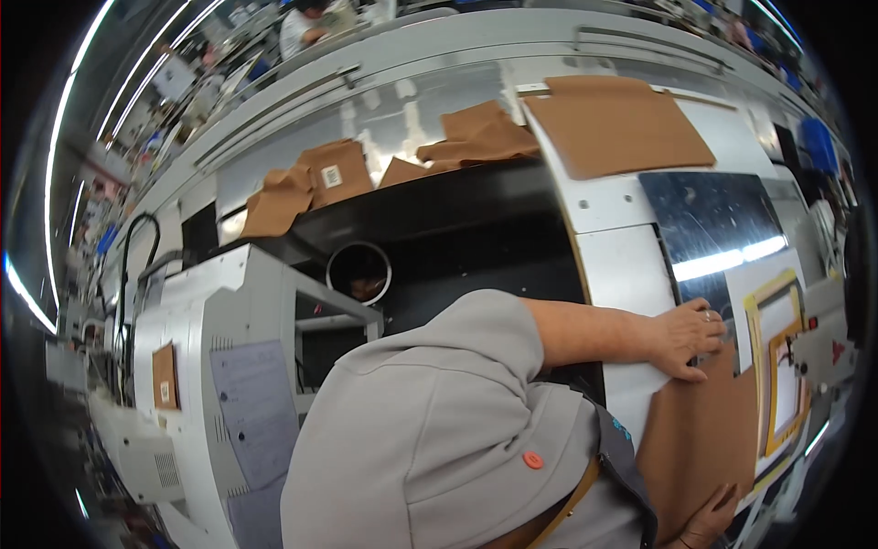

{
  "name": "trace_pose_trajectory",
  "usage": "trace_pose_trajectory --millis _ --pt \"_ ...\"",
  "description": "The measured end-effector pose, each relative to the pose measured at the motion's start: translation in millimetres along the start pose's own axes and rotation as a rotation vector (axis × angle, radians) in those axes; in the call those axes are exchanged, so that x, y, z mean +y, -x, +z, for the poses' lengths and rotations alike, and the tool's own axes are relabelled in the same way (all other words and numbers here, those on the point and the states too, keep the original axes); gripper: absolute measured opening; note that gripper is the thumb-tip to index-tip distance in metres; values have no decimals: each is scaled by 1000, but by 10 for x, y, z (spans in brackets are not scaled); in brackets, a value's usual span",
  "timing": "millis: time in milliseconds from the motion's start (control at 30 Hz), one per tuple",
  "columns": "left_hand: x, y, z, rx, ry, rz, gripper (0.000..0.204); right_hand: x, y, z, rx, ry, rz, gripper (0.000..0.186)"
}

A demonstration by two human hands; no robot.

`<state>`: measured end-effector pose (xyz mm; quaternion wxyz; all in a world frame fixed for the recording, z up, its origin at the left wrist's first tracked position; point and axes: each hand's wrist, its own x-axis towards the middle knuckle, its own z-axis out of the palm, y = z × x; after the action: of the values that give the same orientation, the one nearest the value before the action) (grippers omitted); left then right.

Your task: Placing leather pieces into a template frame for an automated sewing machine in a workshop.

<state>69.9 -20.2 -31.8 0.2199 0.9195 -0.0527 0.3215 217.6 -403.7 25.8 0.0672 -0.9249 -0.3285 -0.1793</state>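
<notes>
My left hand (684, 340) reaches across to the right and rests with spread, slightly bent fingers at the top of a brown leather-like sheet (686, 430), beside a dark shiny metal plate (704, 220). My right hand (706, 517), partly cut off at the lower right, grips the sheet's lower edge. Right of the sheet are a yellow-edged frame (777, 366) on a white board and a grey machine head (819, 348) with a red light.
More brown pieces (283, 197) lie along the back ledge, with another sheet (617, 123) on the back-right panel. A round dark container (357, 272) is centre-left. A grey machine housing (229, 284) stands left. Co-workers (302, 32) are in the background.
</notes>
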Motion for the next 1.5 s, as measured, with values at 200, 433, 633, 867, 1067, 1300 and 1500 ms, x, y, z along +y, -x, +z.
trace_pose_trajectory --millis 200,433,633,867,1067,1300,1500 --pt "48 -34 19 -27 -97 26 69 -126 192 -419 -168 -20 156 63" --pt "144 -48 48 -118 -89 -59 74 -105 265 -460 -223 55 265 63" --pt "161 -39 38 -139 -81 -80 71 135 212 -245 -250 -102 276 63" --pt "-34 -7 180 135 -72 29 61 595 135 235 -39 -170 -10 52" --pt "290 -617 -80 -35 -94 -214 55 562 171 114 247 -176 303 47" --pt "221 -1038 233 -318 15 -147 39 660 324 105 165 -117 572 57" --pt "387 -1189 126 -456 252 -342 27 552 190 -122 49 -253 596 42"
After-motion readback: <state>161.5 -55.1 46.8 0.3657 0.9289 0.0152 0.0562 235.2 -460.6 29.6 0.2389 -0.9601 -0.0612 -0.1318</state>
